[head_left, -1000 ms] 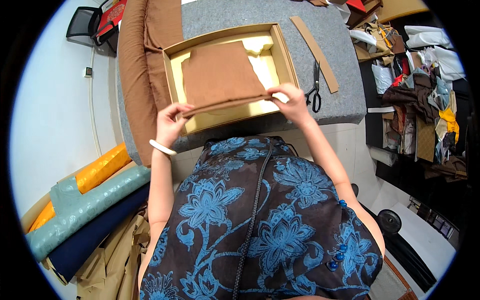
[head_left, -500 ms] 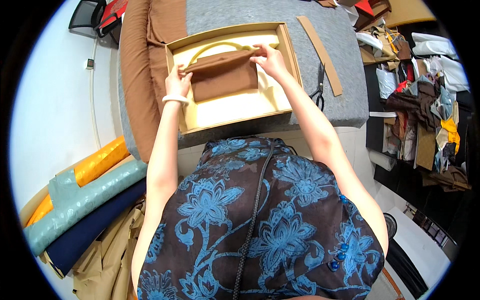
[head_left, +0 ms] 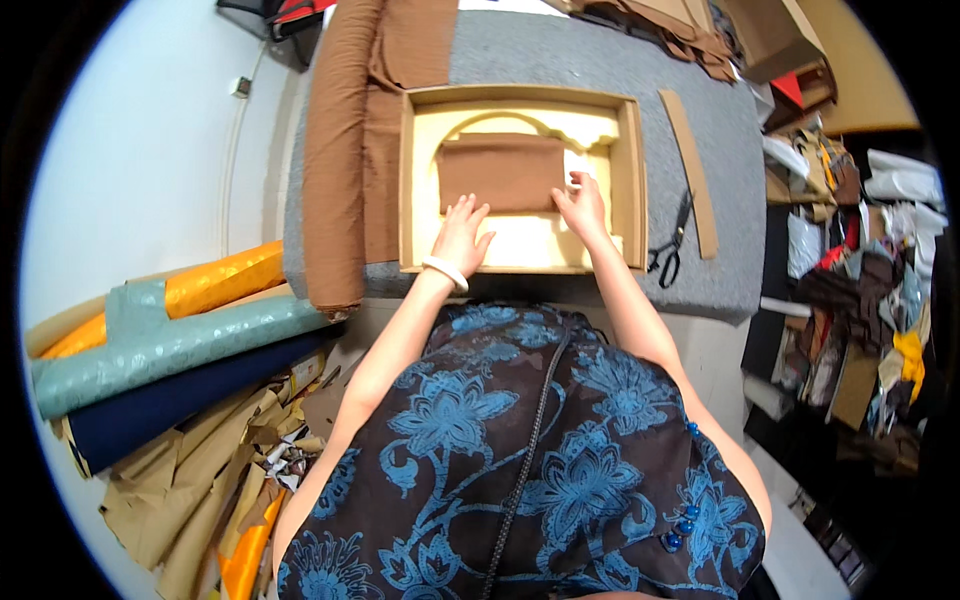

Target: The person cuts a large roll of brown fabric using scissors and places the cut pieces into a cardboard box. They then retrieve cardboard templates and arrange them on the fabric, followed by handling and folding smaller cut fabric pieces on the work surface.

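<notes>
brown fabric pad [head_left: 500, 172] in box [head_left: 632, 180]; left hand [head_left: 462, 235], right hand [head_left: 581, 203] touching near edge.

Bright, even overhead light, soft shadows only, slight glare on the pale wall [head_left: 130, 170] at upper left and on the shiny orange roll [head_left: 215, 280], centre sharp, strong fisheye bending with black vignette at all corners, cluttered right edge darker and smeared, no motion blur.

Fabric workshop: grey-covered worktable [head_left: 600, 60] at twelve o'clock, scissors [head_left: 668, 250] at one, cloth rolls [head_left: 170, 340] at nine, scrap heaps [head_left: 860, 300] at three.
</notes>
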{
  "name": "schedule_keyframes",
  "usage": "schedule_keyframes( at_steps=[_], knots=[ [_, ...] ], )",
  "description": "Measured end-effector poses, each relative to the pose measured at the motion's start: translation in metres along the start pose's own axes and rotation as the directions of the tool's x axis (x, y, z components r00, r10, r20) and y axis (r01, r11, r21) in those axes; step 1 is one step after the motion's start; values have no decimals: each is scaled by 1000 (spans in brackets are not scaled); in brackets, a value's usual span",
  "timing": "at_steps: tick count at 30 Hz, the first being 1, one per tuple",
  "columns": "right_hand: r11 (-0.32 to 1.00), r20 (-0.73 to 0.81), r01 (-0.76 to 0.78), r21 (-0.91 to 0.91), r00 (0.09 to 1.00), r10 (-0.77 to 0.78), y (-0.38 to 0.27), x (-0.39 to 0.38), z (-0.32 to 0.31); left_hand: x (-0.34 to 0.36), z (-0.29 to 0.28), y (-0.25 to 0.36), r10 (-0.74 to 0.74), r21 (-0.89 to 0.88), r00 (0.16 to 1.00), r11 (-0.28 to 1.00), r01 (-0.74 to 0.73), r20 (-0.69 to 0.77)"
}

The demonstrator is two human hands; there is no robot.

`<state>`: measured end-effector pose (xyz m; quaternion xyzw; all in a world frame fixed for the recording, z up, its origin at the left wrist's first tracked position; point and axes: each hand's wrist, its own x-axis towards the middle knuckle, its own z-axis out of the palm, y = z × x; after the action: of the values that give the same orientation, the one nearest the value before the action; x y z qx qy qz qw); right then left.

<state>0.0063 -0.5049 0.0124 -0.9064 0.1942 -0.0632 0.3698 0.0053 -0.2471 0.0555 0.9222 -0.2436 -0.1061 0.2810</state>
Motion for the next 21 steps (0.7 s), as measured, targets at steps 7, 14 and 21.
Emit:
schedule_keyframes(
  at_steps=[7, 14, 21],
  knots=[
    [949, -42, 302, 92, 953, -299, -64, -44, -30, -57, -82, -27, -187, -119, 759, 982, 144, -624],
    [730, 32, 547, 409, 791, -611, -193, -122, -2, -120, -118, -160, -681, -141, 607, 705, 695, -410],
    [935, 748, -10, 354, 603, -277, -229, -187, 144, -128, -122, -231, -620, -359, 782, 746, 561, -67]
  ],
)
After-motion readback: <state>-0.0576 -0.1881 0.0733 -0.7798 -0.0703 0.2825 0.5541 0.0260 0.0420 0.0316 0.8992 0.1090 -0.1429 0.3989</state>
